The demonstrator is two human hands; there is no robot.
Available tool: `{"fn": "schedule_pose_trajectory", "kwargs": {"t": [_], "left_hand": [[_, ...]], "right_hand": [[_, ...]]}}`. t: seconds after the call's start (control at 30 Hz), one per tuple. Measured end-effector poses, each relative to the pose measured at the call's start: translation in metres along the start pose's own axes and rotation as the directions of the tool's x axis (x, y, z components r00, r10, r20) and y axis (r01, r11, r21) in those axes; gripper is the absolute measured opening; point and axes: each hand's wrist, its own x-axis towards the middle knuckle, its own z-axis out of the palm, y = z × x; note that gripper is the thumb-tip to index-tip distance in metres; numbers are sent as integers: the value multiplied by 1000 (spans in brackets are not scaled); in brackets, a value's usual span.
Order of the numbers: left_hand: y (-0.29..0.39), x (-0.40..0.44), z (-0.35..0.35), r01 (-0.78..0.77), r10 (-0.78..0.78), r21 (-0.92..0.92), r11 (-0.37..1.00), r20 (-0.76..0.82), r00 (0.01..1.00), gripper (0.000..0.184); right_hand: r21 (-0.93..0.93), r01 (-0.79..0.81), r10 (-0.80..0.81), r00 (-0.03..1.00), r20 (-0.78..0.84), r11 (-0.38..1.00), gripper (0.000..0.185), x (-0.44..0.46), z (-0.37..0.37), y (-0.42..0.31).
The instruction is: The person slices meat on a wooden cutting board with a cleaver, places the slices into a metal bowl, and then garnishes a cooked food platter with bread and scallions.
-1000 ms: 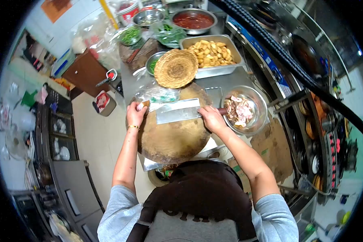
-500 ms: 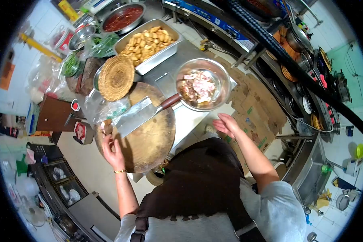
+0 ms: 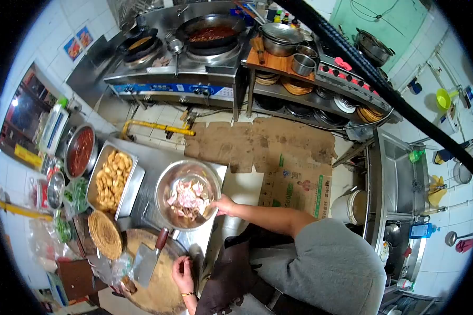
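My right hand point(image 3: 225, 205) grips the right rim of a steel mixing bowl point(image 3: 165, 207) on the steel worktop. Sliced pinkish-white meat point(image 3: 188, 195) with some darker pieces lies in the bowl. My left hand point(image 3: 182, 273) hovers over the right edge of a round wooden chopping board point(image 3: 163, 283), fingers loosely bent, nothing in them. A cleaver point(image 3: 145, 264) rests on the board, its brown handle towards the bowl. A small brown lump point(image 3: 128, 285) lies by a clear plastic bag point(image 3: 122, 266) at the board's left.
A steel tray of fried golden pieces point(image 3: 113, 178) and a bowl of red sauce point(image 3: 80, 152) stand left of the mixing bowl. A woven lid point(image 3: 105, 234) overlaps the board. Cardboard point(image 3: 294, 157) covers the floor. Behind are a wok stove point(image 3: 178, 84) and a sink point(image 3: 399, 163).
The view has swung right towards the stove. My right hand, free before, has taken hold of the bowl's rim. My left hand has left the brown lump and moved to the board's right side.
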Motion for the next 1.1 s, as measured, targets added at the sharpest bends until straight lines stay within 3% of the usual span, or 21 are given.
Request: {"fn": "schedule_pose_trajectory", "kwargs": {"t": [0.23,0.5,0.7,0.77,0.83,0.93,1.1], "left_hand": [[10,36,41,73,-65,-69,995,104,992,14],[-15,29,38,210,-175,-119,971,253,952,15],[-36,23,32,291,-204,-185,939,384,900,22],[-22,24,39,403,-266,-258,878,437,859,27],[-17,24,45,411,-225,-318,854,487,844,31],[-5,25,52,549,-252,-410,728,585,771,34],[7,27,69,605,-367,-462,648,506,780,37]], "right_hand": [[-25,-9,10,1000,21,1000,40,-21,-29,-22],[21,40,-40,999,-32,999,38,-68,-32,-21],[177,100,-79,990,-119,979,32,-124,-37,3],[226,159,-131,982,-136,961,28,-161,-27,-6],[197,170,-141,978,-154,966,25,-176,-26,-3],[136,155,-134,980,-149,979,36,-185,-25,-1],[107,151,-151,989,-9,983,30,-183,-26,-5]]}}
